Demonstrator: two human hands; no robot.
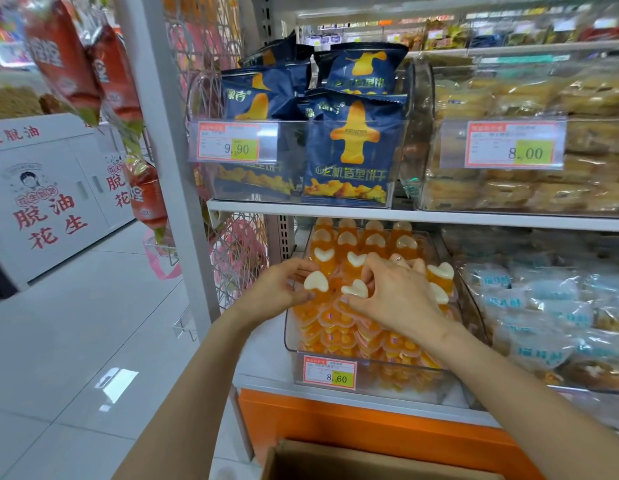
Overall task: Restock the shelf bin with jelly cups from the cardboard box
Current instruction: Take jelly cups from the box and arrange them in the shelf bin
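Head view: both hands work over the clear bin [290, 346] on the lower shelf. Left hand [282, 287] grasps one jelly cup [315, 281], its white heart-shaped face up, at the bin's left side. Right hand [403, 296] pinches a second cup [356, 289] between thumb and fingertips, mid-bin. Orange cups stand in rows at the back, with loose ones piled in front. Price tag [330, 375] on the bin front reads 8.60. Box [335, 460] is open at the bottom edge, below the shelf
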